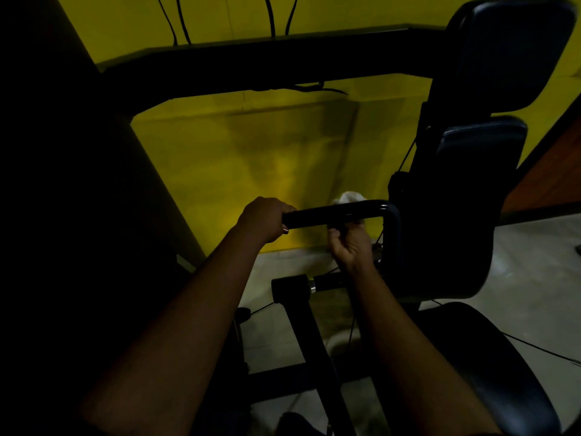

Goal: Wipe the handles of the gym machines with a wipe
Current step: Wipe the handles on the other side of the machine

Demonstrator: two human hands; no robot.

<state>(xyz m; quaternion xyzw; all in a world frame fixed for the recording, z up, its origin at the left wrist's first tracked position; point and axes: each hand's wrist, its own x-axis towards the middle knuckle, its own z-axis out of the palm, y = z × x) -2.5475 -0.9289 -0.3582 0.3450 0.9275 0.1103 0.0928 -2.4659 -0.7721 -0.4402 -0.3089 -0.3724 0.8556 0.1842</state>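
Note:
A black horizontal handle bar point(317, 216) of a gym machine runs across the middle of the dim view. My left hand point(265, 219) is closed around its left end. My right hand point(349, 243) grips the bar from below near its right bend, with a white wipe point(347, 197) wrapped over the bar and showing above it. A second shorter black handle point(290, 287) with a silver collar sits lower, just under my right wrist.
Black padded backrests point(509, 55) and a seat point(490, 357) stand on the right. A thick black frame beam point(267, 58) crosses above, a dark upright fills the left. A yellow wall lies behind, and thin cables trail over the grey tiled floor point(540, 272).

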